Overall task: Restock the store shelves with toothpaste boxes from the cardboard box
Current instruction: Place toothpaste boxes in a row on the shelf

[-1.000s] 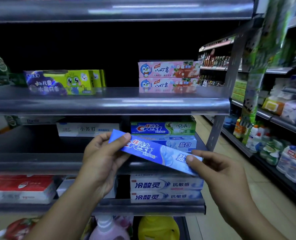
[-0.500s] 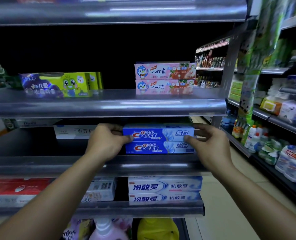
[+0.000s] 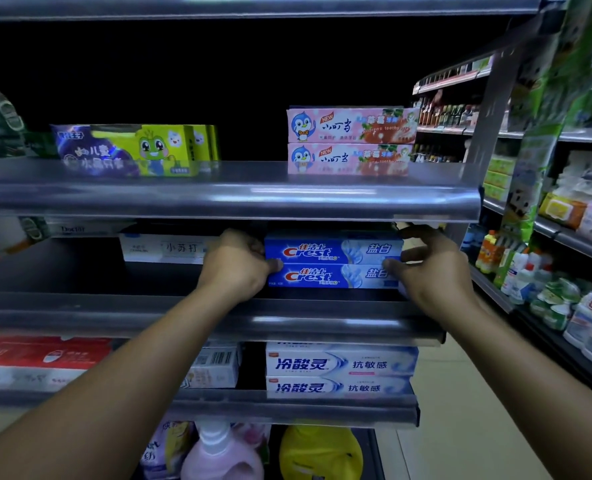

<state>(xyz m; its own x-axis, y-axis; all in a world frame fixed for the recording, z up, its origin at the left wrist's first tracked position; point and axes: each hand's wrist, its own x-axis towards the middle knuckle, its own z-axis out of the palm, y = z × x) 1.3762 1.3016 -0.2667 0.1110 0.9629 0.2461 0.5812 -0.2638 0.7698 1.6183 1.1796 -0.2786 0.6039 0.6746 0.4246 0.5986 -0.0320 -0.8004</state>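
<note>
Moved: upper Crest box (image 3: 332, 249), held tilted in the air a second ago, is now laid flat on the lower Crest box (image 3: 329, 277) | left hand (image 3: 235, 268): upper box's left end is gripped, fingers curled, thumb on the front | right hand (image 3: 433, 271): right end is gripped likewise | place: middle shelf (image 3: 183, 317), right part | far: pink boxes (image 3: 350, 140) above.

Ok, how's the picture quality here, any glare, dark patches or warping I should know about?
Head view: the store is dim and the shelf back is pure black; glare streaks run along the upper shelf lip; the wide-angle lens stretches and tilts the frame's edges; the Crest boxes read sharp; the purple-green box at left looks smeared.
</note>
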